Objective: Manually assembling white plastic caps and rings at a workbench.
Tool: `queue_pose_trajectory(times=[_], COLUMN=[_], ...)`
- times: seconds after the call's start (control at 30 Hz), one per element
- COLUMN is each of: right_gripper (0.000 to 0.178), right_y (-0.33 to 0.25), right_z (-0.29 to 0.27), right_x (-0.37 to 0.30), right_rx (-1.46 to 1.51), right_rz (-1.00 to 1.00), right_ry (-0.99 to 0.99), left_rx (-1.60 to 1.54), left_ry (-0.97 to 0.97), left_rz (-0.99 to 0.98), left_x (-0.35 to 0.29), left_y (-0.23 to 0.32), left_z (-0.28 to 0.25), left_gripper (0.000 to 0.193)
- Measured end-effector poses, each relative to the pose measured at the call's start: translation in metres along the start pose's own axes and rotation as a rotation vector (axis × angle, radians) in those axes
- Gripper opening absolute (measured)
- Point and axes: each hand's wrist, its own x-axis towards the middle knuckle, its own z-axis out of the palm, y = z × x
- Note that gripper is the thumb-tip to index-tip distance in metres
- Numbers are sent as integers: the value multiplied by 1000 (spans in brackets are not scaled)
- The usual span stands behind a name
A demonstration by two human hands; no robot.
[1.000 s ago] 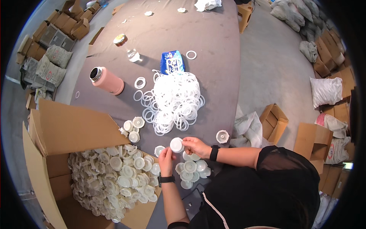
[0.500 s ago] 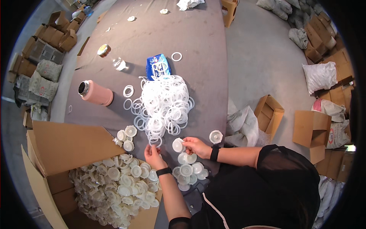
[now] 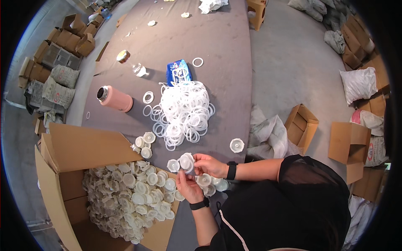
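In front of me, both hands meet at one round white plastic lid point(image 3: 186, 161). My right hand point(image 3: 212, 166) pinches its right edge between thumb and fingers. My left hand point(image 3: 190, 190) has its fingertips closed on the lower edge; whether a ring sits between them and the lid, I cannot make out. Just left of it is another plastic lid point(image 3: 173, 165). Beyond the hands lies a heap of white rings point(image 3: 184, 108). Several lids point(image 3: 204, 180) lie beside my wrists, partly hidden by the hands.
An open cardboard box point(image 3: 88, 146) full of lids point(image 3: 138, 196) stands at the left. A pink flask point(image 3: 117, 99), a glass jar point(image 3: 140, 70), a blue packet point(image 3: 178, 71) and a single lid point(image 3: 237, 145) are on the table. Cartons point(image 3: 301, 125) and sacks line the floor at the right.
My left hand has drawn back from the ring heap with a ring and come up against the lid in my right hand. The right hand has shifted slightly left. The view has moved slightly.
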Motion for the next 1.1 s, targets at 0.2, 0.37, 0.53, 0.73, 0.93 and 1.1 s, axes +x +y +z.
queue_pose_trajectory(times=[0.2,0.37,0.53,0.73,0.93,1.1], right_gripper=[16,14,15,16,16,13], right_y=[2,4,1,-2,5,1], right_z=[1,-1,5,11,13,13], right_x=[-13,-20,-27,-30,-28,-31], right_rx=[-79,-144,-5,34,-74,-203], right_rz=[-35,65,122,45,35,-90], right_ry=[-89,-38,-77,-69,-89,-26], left_rx=[-41,391,893,1204,1186,1126], left_ry=[15,72,-11,-204,-203,-172], left_rz=[99,524,918,1013,917,917], left_x=[-20,-23,-28,-41,-45,-41], left_y=[12,24,35,27,23,21], left_z=[19,17,17,5,-8,-1], left_gripper=[14,13,15,23,22,21])
